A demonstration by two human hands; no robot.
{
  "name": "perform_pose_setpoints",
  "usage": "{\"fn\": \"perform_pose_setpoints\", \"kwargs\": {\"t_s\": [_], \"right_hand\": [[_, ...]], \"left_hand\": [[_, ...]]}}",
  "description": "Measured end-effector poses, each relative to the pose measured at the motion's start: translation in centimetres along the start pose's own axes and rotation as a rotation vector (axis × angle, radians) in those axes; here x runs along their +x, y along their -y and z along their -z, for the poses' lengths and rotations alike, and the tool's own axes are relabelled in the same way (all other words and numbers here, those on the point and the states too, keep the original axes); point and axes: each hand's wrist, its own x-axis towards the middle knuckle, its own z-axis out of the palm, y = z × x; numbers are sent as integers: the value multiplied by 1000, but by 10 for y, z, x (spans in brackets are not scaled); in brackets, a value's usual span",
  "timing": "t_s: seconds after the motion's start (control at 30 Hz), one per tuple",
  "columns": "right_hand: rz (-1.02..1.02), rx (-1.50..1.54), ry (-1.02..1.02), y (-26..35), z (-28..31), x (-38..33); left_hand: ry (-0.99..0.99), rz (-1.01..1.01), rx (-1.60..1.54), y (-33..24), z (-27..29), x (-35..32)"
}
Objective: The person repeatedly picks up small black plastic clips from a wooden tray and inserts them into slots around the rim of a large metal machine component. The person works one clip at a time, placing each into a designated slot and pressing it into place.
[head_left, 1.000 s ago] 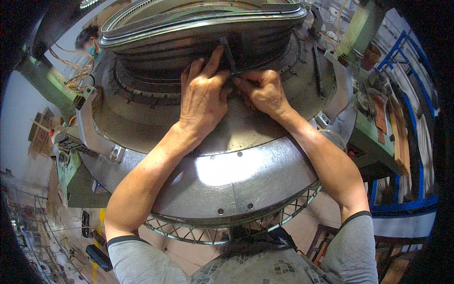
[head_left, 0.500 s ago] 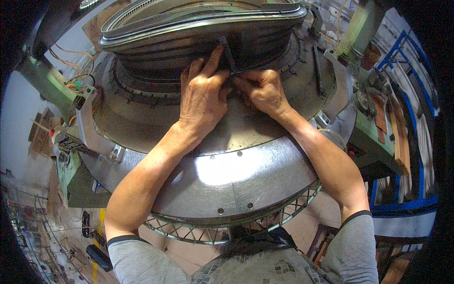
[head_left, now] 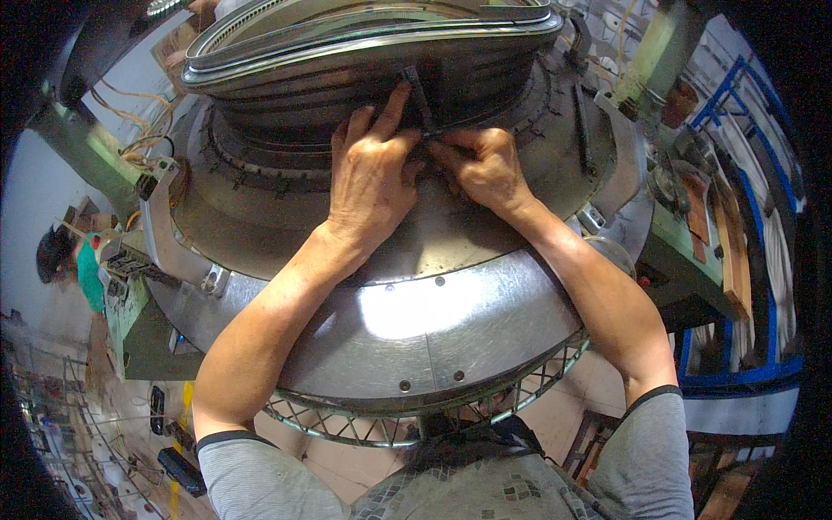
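Observation:
A large round metal machine, its form like a circular knitting machine (head_left: 416,251), stands in front of me. My left hand (head_left: 373,169) lies against its dark ribbed cylinder wall (head_left: 295,104). The index finger is stretched upward and touches a narrow dark strip (head_left: 418,94) that stands tilted at the wall. The other fingers are apart, and the thumb points toward the strip's lower end. To the right of it, my right hand (head_left: 485,169) is closed in a pinch at that lower end. Whatever lies between its fingertips is too small and hidden to make out.
Curved metal brackets (head_left: 160,230) rise at both sides of the ring. Green posts (head_left: 104,156) flank the machine. A blue frame (head_left: 763,217) stands at right. A person in green (head_left: 88,273) is at far left, and another person's hand (head_left: 201,9) shows behind the cylinder.
Both my hands stay nearly still at the strip. A person in green has come into view at the far left, and a hand now shows behind the cylinder at upper left.

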Motion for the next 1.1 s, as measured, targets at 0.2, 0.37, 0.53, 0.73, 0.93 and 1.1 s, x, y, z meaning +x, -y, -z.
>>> {"fn": "perform_pose_setpoints", "kwargs": {"t_s": [0.2, 0.37, 0.53, 0.73, 0.93, 1.1], "right_hand": [[-46, 11, 25, 1, 1, 0], [14, 231, 106, 6, 0, -4], [-83, 267, 279, 16, -6, -6], [-258, 487, 331, 17, -2, -6], [-64, 93, 9, 4, -9, -3], [-21, -3, -23, -1, -10, -2]], "left_hand": [[-35, -20, 38, -4, 6, 3], [-225, 519, -957, 4, 11, 12], [-158, 694, -1321, 7, 14, 11], [-59, 923, -1500, 12, 21, 14], [-131, 1031, -1484, 13, 23, 14], [-167, 641, -1199, 10, 25, 17]]}}
